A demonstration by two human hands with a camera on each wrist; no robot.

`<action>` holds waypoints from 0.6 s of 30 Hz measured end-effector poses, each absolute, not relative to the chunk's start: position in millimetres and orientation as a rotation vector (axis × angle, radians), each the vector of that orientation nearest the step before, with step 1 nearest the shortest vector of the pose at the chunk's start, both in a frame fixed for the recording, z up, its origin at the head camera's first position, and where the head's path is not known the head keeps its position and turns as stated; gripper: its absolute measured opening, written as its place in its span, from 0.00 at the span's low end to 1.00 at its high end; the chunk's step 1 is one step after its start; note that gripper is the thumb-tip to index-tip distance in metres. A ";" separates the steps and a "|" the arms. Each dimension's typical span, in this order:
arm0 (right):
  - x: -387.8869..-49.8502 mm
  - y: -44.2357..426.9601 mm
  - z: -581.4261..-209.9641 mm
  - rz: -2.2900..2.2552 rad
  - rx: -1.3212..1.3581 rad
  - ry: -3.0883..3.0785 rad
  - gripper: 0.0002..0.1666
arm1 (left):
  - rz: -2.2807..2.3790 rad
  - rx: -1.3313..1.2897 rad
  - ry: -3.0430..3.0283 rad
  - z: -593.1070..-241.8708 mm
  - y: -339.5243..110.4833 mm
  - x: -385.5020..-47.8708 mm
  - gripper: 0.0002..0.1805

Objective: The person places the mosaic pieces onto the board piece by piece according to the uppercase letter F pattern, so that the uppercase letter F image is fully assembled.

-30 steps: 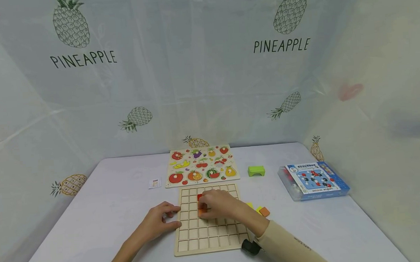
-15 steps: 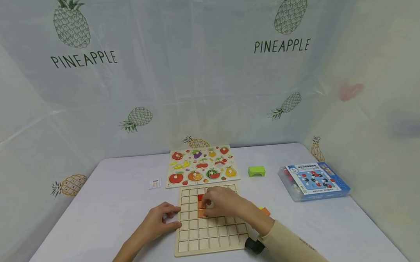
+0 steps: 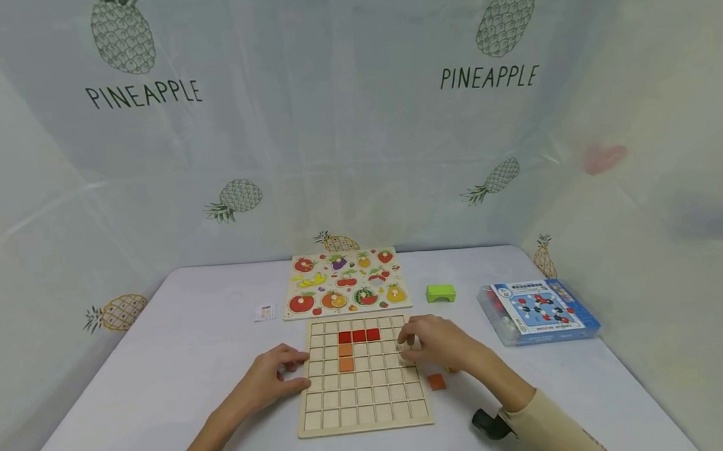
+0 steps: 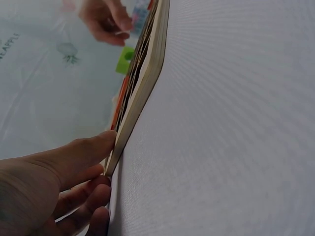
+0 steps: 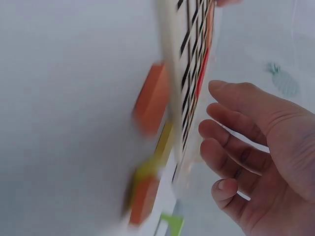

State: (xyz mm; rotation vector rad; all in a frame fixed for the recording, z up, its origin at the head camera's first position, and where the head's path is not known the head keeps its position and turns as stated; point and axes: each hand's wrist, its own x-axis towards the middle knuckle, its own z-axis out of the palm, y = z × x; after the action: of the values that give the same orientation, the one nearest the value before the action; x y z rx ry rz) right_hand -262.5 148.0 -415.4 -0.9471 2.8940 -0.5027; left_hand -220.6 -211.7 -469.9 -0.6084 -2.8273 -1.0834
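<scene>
A wooden grid board (image 3: pixel 331 400) lies on the table with three red tiles (image 3: pixel 359 336) in a row and two orange tiles (image 3: pixel 346 364) below the leftmost one. The left hand (image 3: pixel 270 381) touches the board's left edge, its thumb and fingertips against the rim in the left wrist view (image 4: pixel 64 182). Over the board's right edge hovers the right hand (image 3: pixel 442 343), fingers loosely bent, holding nothing in the right wrist view (image 5: pixel 261 152). Just right of the board lies a loose orange tile (image 3: pixel 437 381); more orange and yellow pieces (image 5: pixel 143 199) show in the right wrist view.
Behind the grid lies a fruit puzzle board (image 3: pixel 347 283). A green arch block (image 3: pixel 440 293) stands to its right, and a boxed molecule set (image 3: pixel 541 312) farther right. A small printed card (image 3: pixel 265 313) is at the left. A black object (image 3: pixel 490 424) is by the right sleeve.
The right hand has moved right, off the tiles to the board's right edge, uncovering the red row and orange tiles. The left hand stays at the left edge.
</scene>
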 end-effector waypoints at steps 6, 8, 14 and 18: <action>-252.4 187.6 -416.8 -0.521 -0.899 2.927 0.10 | -1.095 -0.609 -2.838 -465.4 -211.6 -221.1 0.27; -249.4 198.0 -418.4 -0.528 -0.913 2.922 0.11 | -1.092 -0.610 -2.842 -464.6 -211.6 -221.1 0.27; -242.5 218.6 -424.9 -0.531 -0.961 2.920 0.13 | -1.082 -0.609 -2.844 -465.2 -211.1 -220.8 0.26; -239.8 225.9 -428.1 -0.524 -0.960 2.930 0.13 | -1.088 -0.608 -2.847 -467.6 -210.7 -221.5 0.27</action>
State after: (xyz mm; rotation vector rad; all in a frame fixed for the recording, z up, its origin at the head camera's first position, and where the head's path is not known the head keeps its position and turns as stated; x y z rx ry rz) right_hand -239.8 225.9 -428.1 -0.9600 2.9296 -0.5242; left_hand -221.5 -210.7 -467.6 -0.6076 -2.8473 -1.0879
